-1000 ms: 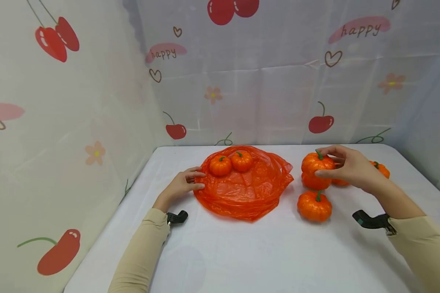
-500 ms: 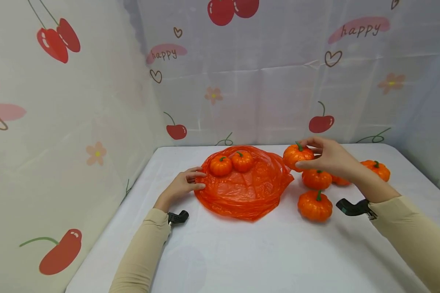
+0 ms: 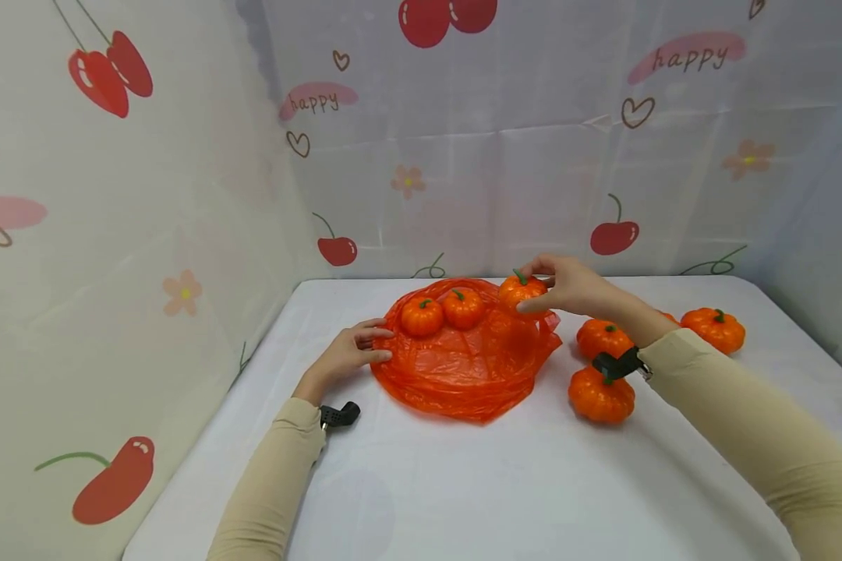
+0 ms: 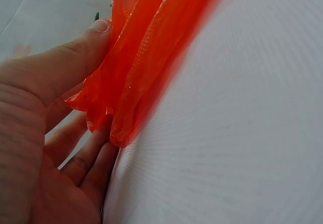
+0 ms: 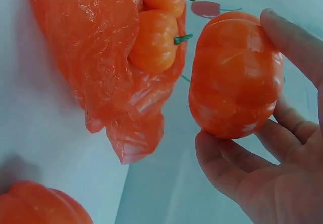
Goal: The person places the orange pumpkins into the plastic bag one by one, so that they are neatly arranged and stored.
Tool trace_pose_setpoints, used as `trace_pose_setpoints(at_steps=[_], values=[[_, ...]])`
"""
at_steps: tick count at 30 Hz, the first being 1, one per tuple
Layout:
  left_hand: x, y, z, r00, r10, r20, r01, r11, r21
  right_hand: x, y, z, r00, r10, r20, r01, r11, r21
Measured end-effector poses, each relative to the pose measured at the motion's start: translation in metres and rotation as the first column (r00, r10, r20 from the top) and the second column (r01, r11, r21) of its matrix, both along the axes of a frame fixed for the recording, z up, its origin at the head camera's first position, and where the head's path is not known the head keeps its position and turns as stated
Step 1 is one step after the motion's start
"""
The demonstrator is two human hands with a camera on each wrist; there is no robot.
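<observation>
My right hand (image 3: 568,287) holds a small orange pumpkin (image 3: 519,293) with a green stem above the right part of a red plastic bag (image 3: 456,366). In the right wrist view, thumb and fingertips grip the pumpkin (image 5: 234,75) from opposite sides, apart from the bag. Two more pumpkins (image 3: 422,317) sit side by side on the bag's back left part. At its left edge rests my left hand (image 3: 351,351), thumb and fingers spread and touching the thin plastic. Up close, the bag's folds (image 4: 126,77) lie between the left thumb and fingers.
Right of the bag, several loose pumpkins stand on the white table (image 3: 428,483): a near one (image 3: 601,396), one behind it (image 3: 602,338), and one at far right (image 3: 712,329). My right forearm (image 3: 744,428) partly covers another. Printed curtains (image 3: 505,202) surround the table.
My right hand has lifted the pumpkin from among the loose ones on the right and carried it leftward over the bag. The left hand and the bag stay still.
</observation>
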State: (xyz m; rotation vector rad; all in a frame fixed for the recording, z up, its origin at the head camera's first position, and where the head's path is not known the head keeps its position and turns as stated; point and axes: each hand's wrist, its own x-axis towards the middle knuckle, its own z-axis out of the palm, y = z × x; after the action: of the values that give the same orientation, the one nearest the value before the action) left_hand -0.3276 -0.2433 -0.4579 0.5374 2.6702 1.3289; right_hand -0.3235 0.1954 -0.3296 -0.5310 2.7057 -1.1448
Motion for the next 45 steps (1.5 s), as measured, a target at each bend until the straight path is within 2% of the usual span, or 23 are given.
trace_pose_setpoints(at_steps=[10,18,21,28,37,45], values=[[0.001,-0.002,-0.001,1.000,-0.007,-0.002,0.007,1.000,-0.003,-0.026,-0.019,-0.015,1.000,0.008,0.003,-0.008,0.998,0.057],[0.000,-0.003,0.000,1.000,-0.012,-0.006,0.012,1.000,0.011,-0.034,-0.037,-0.016,1.000,-0.006,-0.005,0.007,0.989,0.146],[-0.001,-0.003,0.001,1.000,-0.004,0.006,0.004,1.000,0.008,-0.036,-0.042,-0.018,1.000,0.011,-0.023,-0.007,0.985,0.174],[0.000,-0.003,0.000,1.000,0.005,0.009,-0.005,1.000,0.011,-0.046,-0.049,-0.027,0.998,0.015,-0.062,0.001,0.971,0.238],[0.001,-0.001,-0.002,1.000,0.002,0.019,-0.002,1.000,0.007,-0.046,-0.055,-0.038,1.000,-0.002,-0.010,0.005,0.976,0.220],[0.000,0.001,0.002,1.000,-0.008,0.014,0.008,1.000,0.016,-0.043,-0.056,-0.041,0.999,0.022,-0.028,-0.014,0.965,0.263]])
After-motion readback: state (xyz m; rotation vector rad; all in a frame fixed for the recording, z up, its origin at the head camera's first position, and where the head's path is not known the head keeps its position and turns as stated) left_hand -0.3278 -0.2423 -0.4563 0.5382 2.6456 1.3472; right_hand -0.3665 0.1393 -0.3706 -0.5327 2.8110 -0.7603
